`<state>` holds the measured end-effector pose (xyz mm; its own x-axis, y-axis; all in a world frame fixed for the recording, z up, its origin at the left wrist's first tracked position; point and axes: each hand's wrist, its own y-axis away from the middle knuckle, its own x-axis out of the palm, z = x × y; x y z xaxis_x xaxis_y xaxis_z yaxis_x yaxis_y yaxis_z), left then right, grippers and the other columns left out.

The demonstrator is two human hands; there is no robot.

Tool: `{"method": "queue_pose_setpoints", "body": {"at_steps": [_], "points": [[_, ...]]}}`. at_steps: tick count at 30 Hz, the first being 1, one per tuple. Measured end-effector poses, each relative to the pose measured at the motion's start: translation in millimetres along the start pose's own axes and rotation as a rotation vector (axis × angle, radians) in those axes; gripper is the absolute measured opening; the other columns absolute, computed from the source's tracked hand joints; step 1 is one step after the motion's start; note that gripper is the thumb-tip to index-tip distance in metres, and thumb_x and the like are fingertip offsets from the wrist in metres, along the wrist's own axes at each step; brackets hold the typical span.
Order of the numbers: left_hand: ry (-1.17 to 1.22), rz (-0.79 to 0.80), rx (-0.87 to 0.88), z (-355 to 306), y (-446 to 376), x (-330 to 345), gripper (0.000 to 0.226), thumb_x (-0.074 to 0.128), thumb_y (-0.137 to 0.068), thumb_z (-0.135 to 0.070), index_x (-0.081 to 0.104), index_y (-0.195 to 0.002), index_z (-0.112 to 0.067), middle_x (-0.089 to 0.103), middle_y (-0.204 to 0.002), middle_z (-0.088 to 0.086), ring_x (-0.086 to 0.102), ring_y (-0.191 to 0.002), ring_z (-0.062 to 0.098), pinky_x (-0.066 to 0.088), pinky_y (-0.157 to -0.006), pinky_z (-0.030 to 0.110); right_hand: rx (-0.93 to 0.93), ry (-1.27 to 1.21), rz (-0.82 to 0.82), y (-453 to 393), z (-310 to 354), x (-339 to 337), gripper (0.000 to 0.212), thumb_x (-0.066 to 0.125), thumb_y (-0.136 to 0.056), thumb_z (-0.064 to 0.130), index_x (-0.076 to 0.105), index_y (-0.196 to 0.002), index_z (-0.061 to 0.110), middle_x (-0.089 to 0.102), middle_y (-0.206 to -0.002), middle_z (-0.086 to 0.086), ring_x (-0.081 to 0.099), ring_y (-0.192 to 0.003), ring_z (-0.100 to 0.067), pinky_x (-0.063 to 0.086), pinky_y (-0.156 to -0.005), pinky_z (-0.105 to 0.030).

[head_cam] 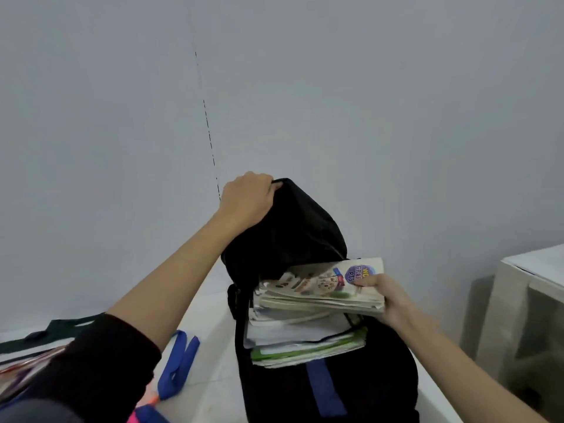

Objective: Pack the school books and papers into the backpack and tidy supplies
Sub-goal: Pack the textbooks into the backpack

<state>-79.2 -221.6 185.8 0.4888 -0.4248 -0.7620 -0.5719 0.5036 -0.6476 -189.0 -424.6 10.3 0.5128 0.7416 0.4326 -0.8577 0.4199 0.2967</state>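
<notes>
One pale grey wall (335, 87) fills most of what I see, with a thin dashed dark line (207, 123) running down it toward the left hand. Below it lies the white tiled surface (210, 374) on which everything rests. The black fabric backpack (360, 383) stands upright at centre, its main compartment gaping, a blue strap (323, 389) down its near face. At the far right sits a whitish box-like cabinet (518, 315), well apart from the bag. My left hand (245, 199) is clenched on the top edge of the backpack's raised black flap (293, 227), holding it up and back; a black sleeve (100, 358) is pushed up that arm. My right hand (387, 296) grips the right end of a stack of worn school books and papers (317, 293), thumb on the colourful top cover, the stack lying roughly level with its left end inside the opening. Beneath it, more white papers (293, 329) and a green-edged book (308, 351) sit in the compartment. Left of the bag lies a loose blue webbing strap (180, 364), and at the near left corner a jumble of dark straps and colourful items I cannot identify.
</notes>
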Motion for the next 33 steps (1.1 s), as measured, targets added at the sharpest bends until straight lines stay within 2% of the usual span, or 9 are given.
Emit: {"method": "queue_pose_setpoints", "body": {"at_steps": [4,8,12,14,18,20,22,25,33], "points": [[-0.071,-0.003,0.035,-2.6,-6.7,-3.7,0.045,0.028,-0.102,-0.038,0.058,-0.096,-0.005,0.058,-0.091,0.013,0.054,-0.079,0.031,0.034,-0.067,0.033,-0.107,-0.269,-0.197,-30.3,-25.7,26.3,0.031,0.056,-0.082,-0.005,0.057,-0.113,-0.005,0.064,-0.095,-0.022,0.063,-0.074,-0.032,0.055,-0.065,-0.04],[-0.07,-0.016,0.049,-5.9,-10.7,-7.4,0.043,0.028,-0.103,-0.036,0.057,-0.093,-0.005,0.054,-0.084,0.01,0.047,-0.071,0.026,0.033,-0.065,0.032,-0.065,-0.318,0.009,-38.6,-44.2,77.2,0.036,0.048,-0.094,0.003,0.049,-0.13,0.003,0.061,-0.117,-0.022,0.061,-0.097,-0.036,0.055,-0.068,-0.042],[-0.066,-0.028,0.07,-6.0,-12.0,-6.3,0.041,0.029,-0.103,-0.035,0.056,-0.092,-0.006,0.048,-0.079,0.007,0.049,-0.071,0.028,0.033,-0.064,0.032,0.209,0.064,0.238,-26.4,-46.6,101.9,0.026,0.046,-0.099,0.022,0.047,-0.12,0.006,0.062,-0.116,-0.023,0.068,-0.077,-0.034,0.057,-0.067,-0.044],[-0.07,-0.028,0.075,-3.8,-11.4,-5.9,0.041,0.028,-0.103,-0.035,0.056,-0.093,-0.006,0.047,-0.078,0.006,0.049,-0.071,0.028,0.033,-0.064,0.032,0.272,0.364,0.308,-19.3,-43.2,92.3,0.037,0.048,-0.096,0.041,0.057,-0.097,0.004,0.072,-0.084,-0.016,0.069,-0.06,-0.023,0.055,-0.054,-0.029],[-0.063,-0.037,0.099,-2.1,-9.8,-4.3,0.039,0.029,-0.103,-0.035,0.055,-0.094,-0.007,0.046,-0.077,0.006,0.049,-0.071,0.029,0.033,-0.064,0.032,-0.061,0.836,0.224,-9.4,-40.2,71.8,0.039,0.061,-0.092,0.031,0.058,-0.06,0.008,0.058,-0.045,0.0,0.051,-0.037,-0.008,0.038,-0.04,-0.017],[-0.054,-0.04,0.109,-4.3,-10.8,-3.2,0.039,0.029,-0.102,-0.036,0.055,-0.095,-0.007,0.045,-0.077,0.006,0.047,-0.071,0.029,0.033,-0.064,0.031,-0.591,1.137,0.051,-17.0,-37.4,65.1,0.028,0.069,-0.084,0.034,0.063,-0.068,0.012,0.059,-0.058,0.006,0.053,-0.055,-0.005,0.038,-0.054,-0.015],[-0.044,-0.04,0.115,-7.0,-12.4,-2.5,0.04,0.029,-0.102,-0.036,0.055,-0.095,-0.007,0.045,-0.077,0.006,0.045,-0.07,0.028,0.033,-0.064,0.031,-0.921,1.539,0.039,-25.7,-34.8,61.7,0.032,0.063,-0.081,0.047,0.07,-0.101,0.022,0.065,-0.097,0.006,0.055,-0.096,-0.011,0.038,-0.082,-0.02],[-0.029,-0.043,0.115,-8.6,-13.9,-0.6,0.041,0.029,-0.102,-0.037,0.056,-0.095,-0.007,0.046,-0.077,0.006,0.05,-0.074,0.031,0.032,-0.064,0.031,-0.848,1.853,0.148,-41.1,-37.1,55.4,0.049,0.043,-0.087,0.052,0.053,-0.132,0.036,0.049,-0.138,0.013,0.037,-0.131,-0.015,0.022,-0.108,-0.032],[-0.017,-0.052,0.112,-6.4,-8.8,-5.5,0.042,0.029,-0.102,-0.04,0.057,-0.099,-0.008,0.04,-0.071,0.003,0.046,-0.072,0.029,0.031,-0.064,0.031,-0.765,1.832,-0.003,-65.1,-35.7,64.4,0.038,0.045,-0.096,0.035,0.049,-0.133,0.044,0.06,-0.127,0.0,0.051,-0.119,-0.025,0.029,-0.105,-0.032]]}}
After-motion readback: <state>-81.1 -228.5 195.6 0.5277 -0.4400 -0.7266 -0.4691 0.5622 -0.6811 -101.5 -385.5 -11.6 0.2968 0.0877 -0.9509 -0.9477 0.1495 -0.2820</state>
